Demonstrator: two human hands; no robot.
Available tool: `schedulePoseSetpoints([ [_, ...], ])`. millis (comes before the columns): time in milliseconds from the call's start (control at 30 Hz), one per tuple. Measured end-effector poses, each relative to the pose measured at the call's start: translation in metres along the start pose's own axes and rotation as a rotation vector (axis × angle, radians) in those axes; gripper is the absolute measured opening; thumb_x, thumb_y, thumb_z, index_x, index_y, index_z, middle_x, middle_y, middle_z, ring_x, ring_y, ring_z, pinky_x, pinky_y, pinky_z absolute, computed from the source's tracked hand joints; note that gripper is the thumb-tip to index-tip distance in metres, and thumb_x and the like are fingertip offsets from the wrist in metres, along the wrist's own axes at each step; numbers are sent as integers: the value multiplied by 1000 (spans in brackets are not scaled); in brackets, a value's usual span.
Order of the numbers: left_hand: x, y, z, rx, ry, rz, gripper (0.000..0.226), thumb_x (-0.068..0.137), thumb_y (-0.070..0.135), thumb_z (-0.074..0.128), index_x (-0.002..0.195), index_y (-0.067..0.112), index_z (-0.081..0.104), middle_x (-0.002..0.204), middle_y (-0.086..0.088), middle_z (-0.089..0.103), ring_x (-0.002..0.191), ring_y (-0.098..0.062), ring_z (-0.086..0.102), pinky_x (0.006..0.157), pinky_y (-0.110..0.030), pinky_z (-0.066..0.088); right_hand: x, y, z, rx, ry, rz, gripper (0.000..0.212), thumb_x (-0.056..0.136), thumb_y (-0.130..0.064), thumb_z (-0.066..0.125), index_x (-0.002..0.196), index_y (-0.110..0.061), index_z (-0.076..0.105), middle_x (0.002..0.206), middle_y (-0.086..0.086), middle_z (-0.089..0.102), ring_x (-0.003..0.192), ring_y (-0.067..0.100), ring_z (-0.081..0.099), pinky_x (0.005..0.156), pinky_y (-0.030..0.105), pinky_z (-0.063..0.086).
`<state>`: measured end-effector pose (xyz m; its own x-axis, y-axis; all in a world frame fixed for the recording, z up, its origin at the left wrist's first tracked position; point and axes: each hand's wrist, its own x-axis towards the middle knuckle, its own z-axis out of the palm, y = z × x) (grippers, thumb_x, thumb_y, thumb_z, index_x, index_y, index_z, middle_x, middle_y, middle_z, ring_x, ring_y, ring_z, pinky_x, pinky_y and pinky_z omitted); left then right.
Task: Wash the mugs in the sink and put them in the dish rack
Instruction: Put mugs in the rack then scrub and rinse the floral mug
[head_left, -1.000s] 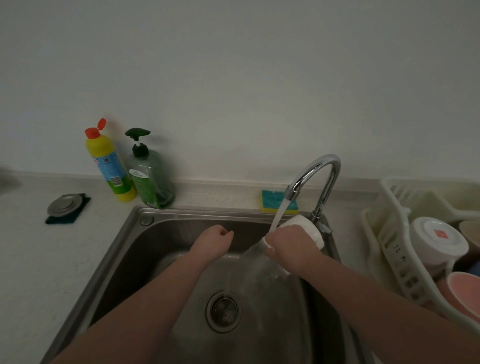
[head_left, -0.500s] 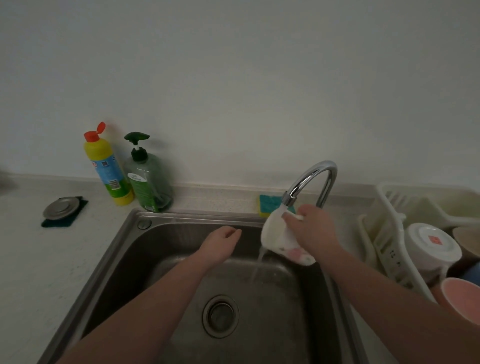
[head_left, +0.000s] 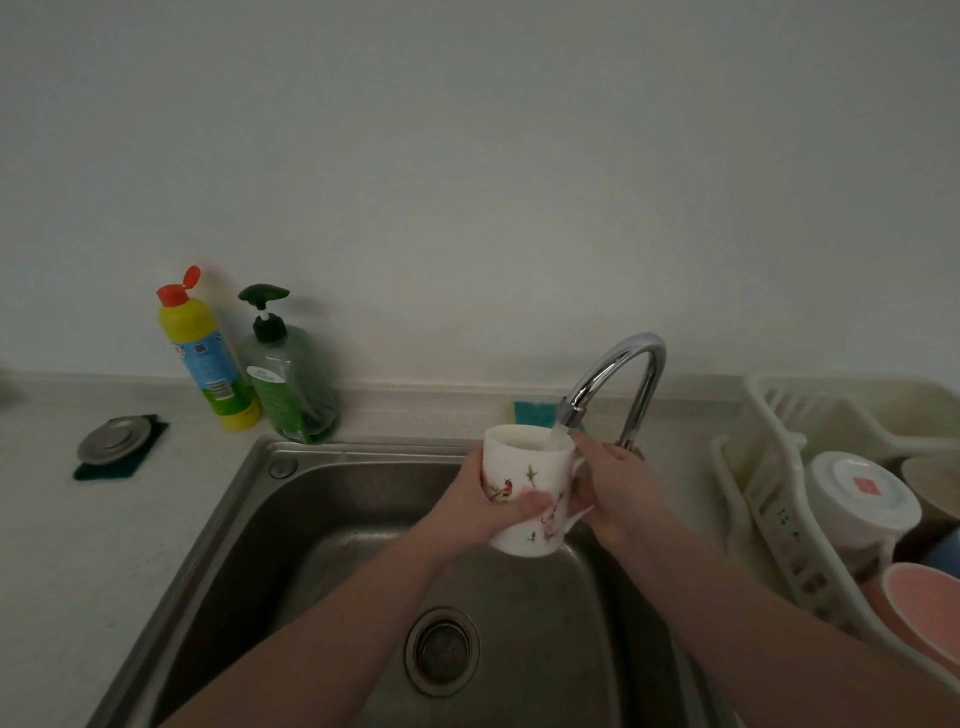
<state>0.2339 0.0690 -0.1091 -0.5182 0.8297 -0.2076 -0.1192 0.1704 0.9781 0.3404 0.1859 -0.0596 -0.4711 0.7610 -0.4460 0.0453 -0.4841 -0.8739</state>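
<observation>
Since half a second ago the white bird-print mug (head_left: 527, 488) has turned upright under the faucet (head_left: 618, 384), and the left hand (head_left: 480, 512), idle before, now wraps the mug's side with thumb across the front. Right hand (head_left: 615, 488) curls round the handle side; water runs from the spout into the mug's mouth, above the steel sink (head_left: 322, 525). Dish rack (head_left: 769, 499) at right holds an upturned white mug (head_left: 862, 496) and a pink cup (head_left: 922, 608); yellow bottle (head_left: 205, 353), green soap pump (head_left: 288, 374) stand behind the sink.
</observation>
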Motion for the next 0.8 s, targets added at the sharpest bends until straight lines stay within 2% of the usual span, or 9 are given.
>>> schedulePoseSetpoints([
  [67, 0, 0, 4, 14, 48, 51, 96, 49, 37, 90, 131, 25, 41, 118, -3, 66, 104, -18, 67, 88, -45, 56, 4, 8, -2, 25, -21, 87, 18, 90, -19, 63, 94, -2, 63, 106, 27, 66, 102, 43, 63, 84, 57, 53],
  [133, 2, 0, 5, 31, 113, 72, 95, 46, 38, 91, 128, 26, 43, 115, -1, 66, 101, -16, 68, 86, -42, 57, 5, 12, -2, 50, -37, 140, 25, 88, -19, 63, 104, 0, 64, 110, 26, 66, 107, 43, 61, 87, 61, 51],
  [233, 2, 1, 4, 118, 160, 71, 77, 57, 32, 92, 119, 28, 46, 111, 2, 67, 97, -12, 68, 83, -36, 58, 8, 13, -1, 73, -42, 186, 19, 88, -15, 61, 100, -1, 65, 82, 18, 69, 83, 33, 66, 89, 50, 53],
  [300, 3, 3, 4, 131, 168, 53, 65, 64, 27, 89, 115, 27, 48, 108, 1, 68, 95, -14, 69, 81, -37, 58, 9, 13, -3, 46, -69, 200, 22, 89, -16, 59, 102, 0, 65, 82, 16, 60, 76, 27, 57, 79, 41, 53],
  [400, 6, 8, 1, 76, 126, 21, 74, 59, 39, 88, 120, 17, 53, 105, -4, 72, 92, -20, 71, 82, -46, 58, 5, 9, -1, -132, -66, 80, 17, 92, -25, 58, 89, -9, 62, 73, 7, 58, 67, 19, 55, 69, 36, 54],
  [467, 8, 11, 1, 8, 72, -12, 76, 59, 46, 85, 121, 11, 56, 104, -9, 73, 92, -26, 72, 83, -51, 57, -1, 3, 1, -159, -45, -19, 21, 93, -32, 58, 94, -11, 60, 82, 5, 62, 80, 22, 61, 78, 41, 55],
  [600, 6, 11, 13, -199, 9, -91, 57, 71, 40, 79, 116, 10, 61, 107, -15, 72, 99, -35, 68, 88, -56, 53, -9, -5, 4, -44, -64, -63, 31, 92, -35, 58, 106, -9, 50, 93, 8, 59, 81, 23, 61, 75, 44, 55],
  [700, 5, 2, 23, -283, -21, -159, 50, 76, 38, 74, 115, 8, 63, 109, -19, 70, 104, -39, 66, 91, -57, 51, -12, -2, -1, -198, -101, -77, 20, 92, -28, 59, 107, -18, 52, 104, 9, 63, 90, 26, 64, 84, 49, 55],
  [800, 8, -5, 33, -311, -4, -202, 58, 73, 38, 78, 119, 7, 60, 108, -18, 71, 101, -37, 67, 89, -54, 53, -12, 5, -13, -338, -71, -194, 1, 94, -27, 57, 93, -28, 57, 104, 5, 65, 95, 22, 64, 89, 47, 54],
])
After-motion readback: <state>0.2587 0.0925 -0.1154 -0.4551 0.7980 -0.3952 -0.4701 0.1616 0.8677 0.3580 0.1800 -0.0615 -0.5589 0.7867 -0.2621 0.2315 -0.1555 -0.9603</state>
